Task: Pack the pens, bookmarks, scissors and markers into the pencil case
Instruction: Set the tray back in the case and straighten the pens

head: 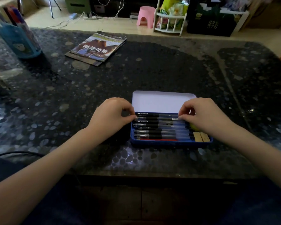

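Mostly the packing is looking done, as far as I can judge. Between the two hands the pencil case (169, 141) is lying open on the table (152, 70), its pale lid (161, 101) leaning back just beyond the knuckles. Inside, a full row of pens (159, 127) is lying side by side, approx. parallel, filling the tray from the left hand (110, 117) across to the right hand (204, 116). Both hands are working on one pen (157, 118) near the top of the row: left thumb and finger are pinching its left end, right ones are pinching its right end, so it is probably being settled in place. Below the right hand two small tan pieces (201, 137) are lying in the tray, maybe bookmarks, maybe erasers, I cannot tell. Along the near edge sth. thin and red (159, 139) is showing.

Left to do, I think: seat this pen, close the lid. No loose stationery is lying near the hands.

Hard to see: scissors and markers are not recognisable anywhere; a yellow-green thing (193, 126) is half hiding under the right hand. The picture is dark, pen details are unclear.
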{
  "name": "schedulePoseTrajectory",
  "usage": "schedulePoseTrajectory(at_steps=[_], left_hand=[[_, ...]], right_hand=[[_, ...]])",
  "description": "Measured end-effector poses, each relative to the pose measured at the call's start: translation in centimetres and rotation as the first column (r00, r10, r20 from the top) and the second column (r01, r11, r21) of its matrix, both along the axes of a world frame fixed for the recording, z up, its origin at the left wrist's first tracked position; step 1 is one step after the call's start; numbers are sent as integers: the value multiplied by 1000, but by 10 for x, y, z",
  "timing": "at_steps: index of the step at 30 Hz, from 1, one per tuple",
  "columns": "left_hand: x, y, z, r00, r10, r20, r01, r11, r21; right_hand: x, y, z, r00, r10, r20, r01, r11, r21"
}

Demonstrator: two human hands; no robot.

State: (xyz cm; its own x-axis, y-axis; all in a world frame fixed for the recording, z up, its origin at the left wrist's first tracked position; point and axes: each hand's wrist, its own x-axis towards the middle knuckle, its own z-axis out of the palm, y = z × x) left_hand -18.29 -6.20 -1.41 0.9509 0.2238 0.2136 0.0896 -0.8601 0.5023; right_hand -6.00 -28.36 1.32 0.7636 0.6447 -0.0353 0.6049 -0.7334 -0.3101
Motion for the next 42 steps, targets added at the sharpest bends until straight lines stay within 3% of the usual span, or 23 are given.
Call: schedulePoseTrajectory(at_steps=[12, 19, 27, 32, 42], left_hand=[[3, -1, 4, 993, 54, -107, -72, 981, -179], [2, 3, 3, 994, -65, -89, 45, 977, -211], [3, 1, 0, 996, -47, -71, 32, 980, -195], [3, 0, -2, 997, -34, -65, 22, 984, -174], [4, 0, -4, 997, -73, -17, 71, 992, -102]], right_hand=[[-5, 0, 1, 997, 35, 64, -29, 995, -91], [-4, -1, -1, 997, 47, 55, -43, 996, -81], [-2, -5, 7, 997, 72, -19, -72, 997, 4], [-9, -4, 9, 982, 172, -78, -178, 980, -89], [-14, -2, 12, 990, 143, -8, -141, 963, -228]])
